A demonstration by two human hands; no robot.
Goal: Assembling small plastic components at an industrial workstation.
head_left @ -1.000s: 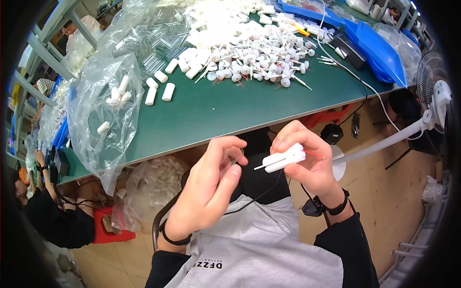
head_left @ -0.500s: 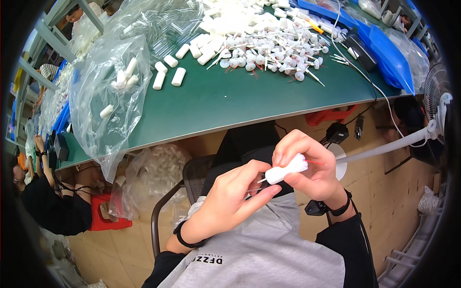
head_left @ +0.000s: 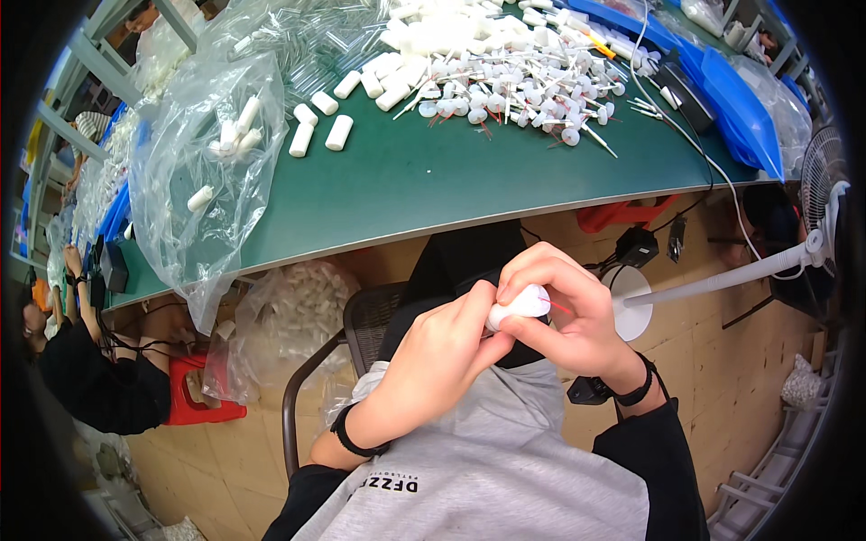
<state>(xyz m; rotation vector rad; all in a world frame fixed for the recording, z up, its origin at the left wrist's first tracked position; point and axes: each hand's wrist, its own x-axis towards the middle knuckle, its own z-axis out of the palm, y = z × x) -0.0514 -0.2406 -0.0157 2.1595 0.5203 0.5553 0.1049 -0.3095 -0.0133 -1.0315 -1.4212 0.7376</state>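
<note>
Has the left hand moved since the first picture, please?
Yes. Against the green table, the left hand has moved rightward and away from the front edge; it is now beside the white piece in the right hand.

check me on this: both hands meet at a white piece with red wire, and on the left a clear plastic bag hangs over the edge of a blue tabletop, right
Not quite: the tabletop is green, not blue, as the head view shows. The left hand and right hand do meet at the white piece, and the clear plastic bag does hang over the edge.
</note>
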